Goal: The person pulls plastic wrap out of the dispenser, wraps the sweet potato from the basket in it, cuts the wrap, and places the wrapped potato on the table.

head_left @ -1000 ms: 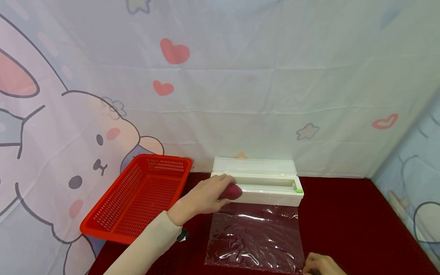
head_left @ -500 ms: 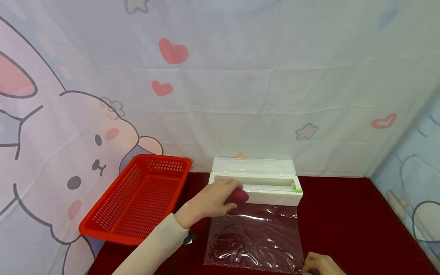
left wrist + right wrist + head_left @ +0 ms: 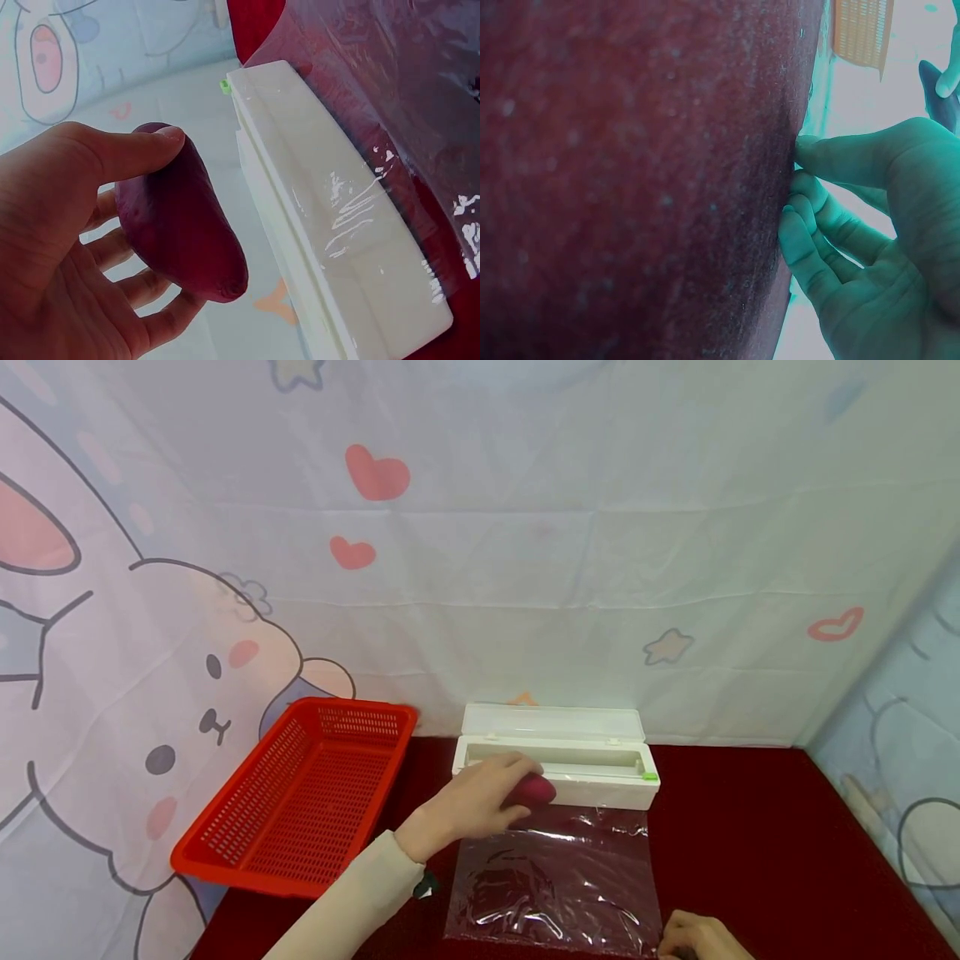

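Observation:
My left hand [image 3: 476, 793] holds a smooth dark red, mango-like fruit [image 3: 180, 217] between thumb and fingers. It hovers just in front of the left part of an open white cling-film box [image 3: 600, 793]. From this box a sheet of clear cling film [image 3: 555, 885] runs out over the table towards me, wrinkled and shiny. At the sheet's near right corner, my right hand [image 3: 701, 935] pinches the film's edge with thumb and fingertips. The right wrist view shows those fingers [image 3: 802, 247] at the edge, though the film itself is hard to make out there.
A red perforated basket [image 3: 405, 752] stands to the left of the film, close to my left forearm. The box's clear lid [image 3: 555, 722] is raised against the printed curtain behind. Green slider [image 3: 649, 776] sits at the box's right end. Dark red cloth [image 3: 750, 843] covers the table.
My left hand has moved right and slightly towards me with the fruit, along the box's front. The right hand has stayed at the film's corner.

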`<action>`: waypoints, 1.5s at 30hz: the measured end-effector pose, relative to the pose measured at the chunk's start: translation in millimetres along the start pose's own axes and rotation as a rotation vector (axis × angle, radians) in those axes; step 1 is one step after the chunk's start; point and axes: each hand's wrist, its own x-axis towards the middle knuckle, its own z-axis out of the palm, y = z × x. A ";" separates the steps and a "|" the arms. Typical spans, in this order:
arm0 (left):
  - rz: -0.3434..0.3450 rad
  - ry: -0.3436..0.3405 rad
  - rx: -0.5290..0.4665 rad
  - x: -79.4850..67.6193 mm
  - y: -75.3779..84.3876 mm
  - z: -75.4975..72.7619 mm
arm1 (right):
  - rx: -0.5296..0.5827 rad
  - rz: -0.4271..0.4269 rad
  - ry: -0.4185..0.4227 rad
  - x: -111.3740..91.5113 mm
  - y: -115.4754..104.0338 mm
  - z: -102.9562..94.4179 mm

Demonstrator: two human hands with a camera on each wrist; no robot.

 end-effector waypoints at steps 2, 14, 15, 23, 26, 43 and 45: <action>0.007 0.002 -0.006 1.0 0.5 2.4 | -0.010 -0.014 0.004 0.1 -0.3 0.2; 0.028 0.003 0.003 6.6 3.7 14.3 | 0.032 0.073 -0.023 -0.1 -4.5 -2.6; 0.031 0.006 0.003 7.1 3.9 15.3 | 0.027 0.063 -0.019 -0.4 -4.2 -2.6; 0.028 0.021 -0.009 10.0 5.3 22.7 | 0.012 0.011 -0.013 0.2 -3.6 -3.7; 0.035 0.015 -0.014 11.0 5.7 25.7 | 0.003 0.002 -0.008 0.3 -4.1 -3.6; 0.026 -0.015 -0.055 12.7 13.0 43.7 | -0.003 0.005 -0.002 -1.5 -2.6 -2.0; 0.030 -0.015 -0.061 13.0 13.1 46.5 | -0.008 -0.004 0.000 -1.7 -2.6 -2.0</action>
